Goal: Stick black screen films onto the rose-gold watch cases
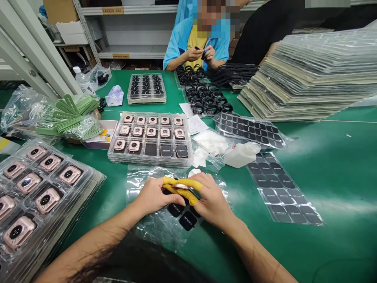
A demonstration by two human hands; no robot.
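My left hand (153, 195) and my right hand (214, 201) meet at the middle of the table, both closed on a pink smartwatch body (181, 186). Yellow finger cots cover some fingertips. The watch is tilted nearly edge-on, and the fingers hide most of it. Below the hands lies a clear sheet with black square stickers (187, 221), over crumpled plastic film (153, 232). Just beyond stands a stack of clear trays (150, 160); its top tray holds several pink watch bodies, two black-faced squares and one vacant pocket.
At left, another tray stack (88, 184) holds pink watches. Green straps (73, 114) lie behind it. To the right are a white bottle (241, 154), sticker sheets (282, 196) and a tall leaning tray stack (306, 78). Opposite, a person in a blue jacket (178, 47) handles a black item.
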